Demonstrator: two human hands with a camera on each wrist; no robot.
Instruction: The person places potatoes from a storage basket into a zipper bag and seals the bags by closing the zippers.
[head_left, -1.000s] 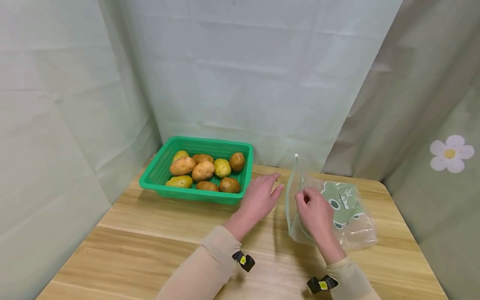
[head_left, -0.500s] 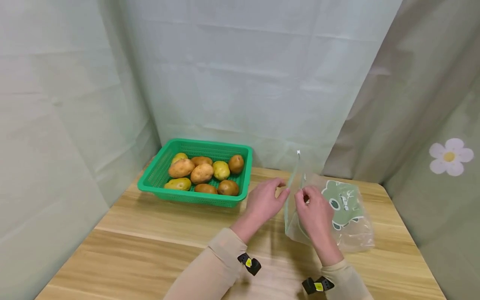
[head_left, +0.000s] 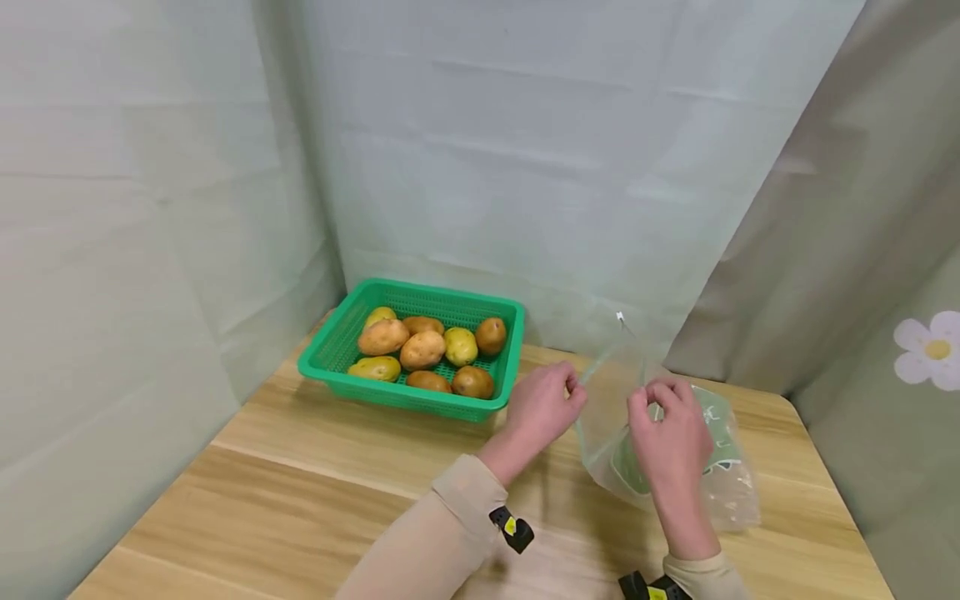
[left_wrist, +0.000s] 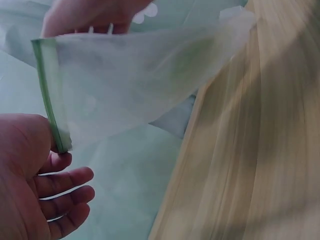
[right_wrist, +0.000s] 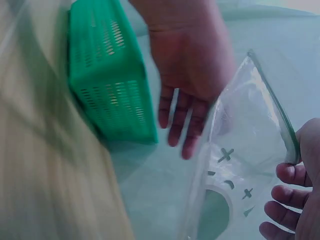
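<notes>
1. At the far left of the table [head_left: 315, 467] sits a green basket [head_left: 333, 354] with mesh walls, holding a pile of potatoes [head_left: 423, 350], some brown and some yellow-green. It stands against the pale backdrop, at about ten o'clock from the hands.
2. The left hand [head_left: 542, 410] is just to the right of the basket's near corner, apart from it. Thumb and forefinger pinch the left lip of a clear zip bag [head_left: 678, 467] at its green seal strip; in the left wrist view the remaining fingers [left_wrist: 65, 195] hang loosely curled below the strip and hold nothing.
3. Between the two hands the mouth of the bag is pulled apart, its top corner with the small white slider [head_left: 620, 317] pointing up at twelve o'clock.
4. The right hand [head_left: 671, 437] pinches the opposite lip of the bag, fingers curled over the edge. From the head view it covers part of the green cartoon print on the bag's side.
5. The rest of the bag lies slack on the table at about four o'clock from the right hand, near the table's right edge.
6. At the far right, a white flower [head_left: 930, 350] is printed on the curtain.
</notes>
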